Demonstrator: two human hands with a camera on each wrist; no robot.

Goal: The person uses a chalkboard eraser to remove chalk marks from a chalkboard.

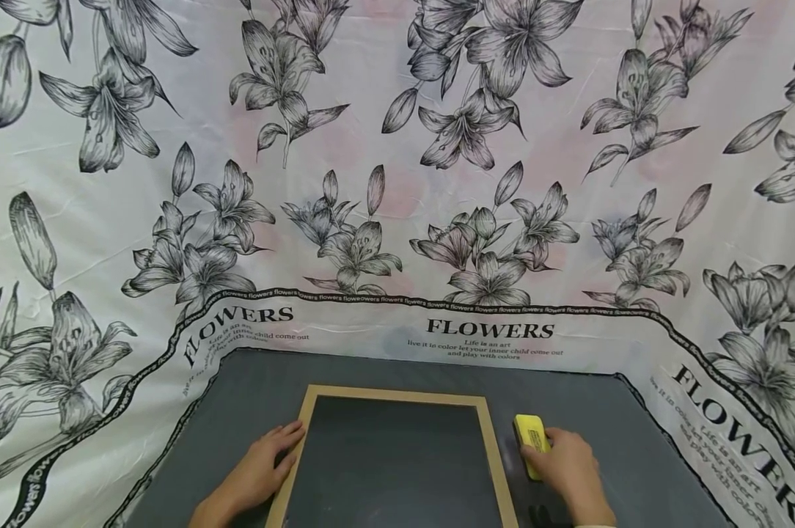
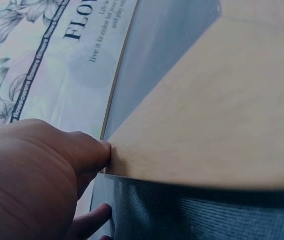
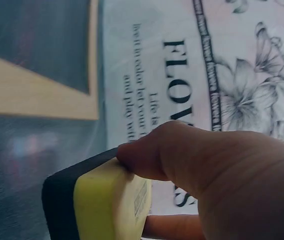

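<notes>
A chalkboard in a light wooden frame lies on the grey table. My left hand rests at the frame's left side, its fingertips right at the outer edge. In the left wrist view, one digit of that hand touches the pale wood while another finger sits lower. To the right of the frame, my right hand grips a yellow eraser between thumb and fingers. The right wrist view shows the eraser's black felt pad turned to the left; part of its yellow body is covered by the thumb.
The dark grey tabletop extends around the board. A white curtain-like sheet printed with lilies and "FLOWERS" lettering rises behind the table and along both sides. A small dark shape shows at the bottom, below the eraser.
</notes>
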